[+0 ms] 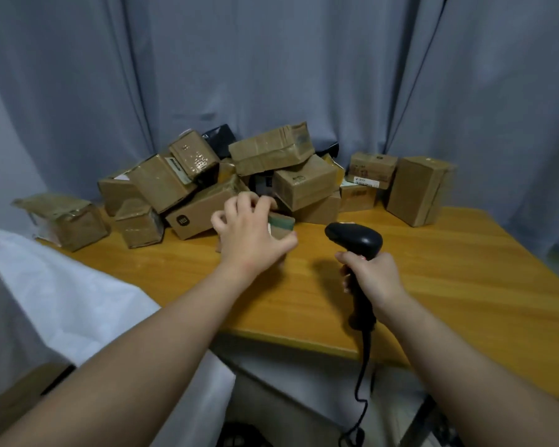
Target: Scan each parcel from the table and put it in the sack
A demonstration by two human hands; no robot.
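1 parcel (pixel 282 225) at the pile's (pixel 304 183) 6 o'clock is being clutched by the spread fingers (pixel 247 201) of the left hand (pixel 252 232), risking leaning boxes (pixel 204 211) being toppled.

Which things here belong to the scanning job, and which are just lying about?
Job: black handheld barcode scanner, gripped by right hand; small brown cardboard parcel, held by left hand; heap of brown cardboard parcels; white woven sack; orange wooden table.
Lying about: grey fabric curtains.
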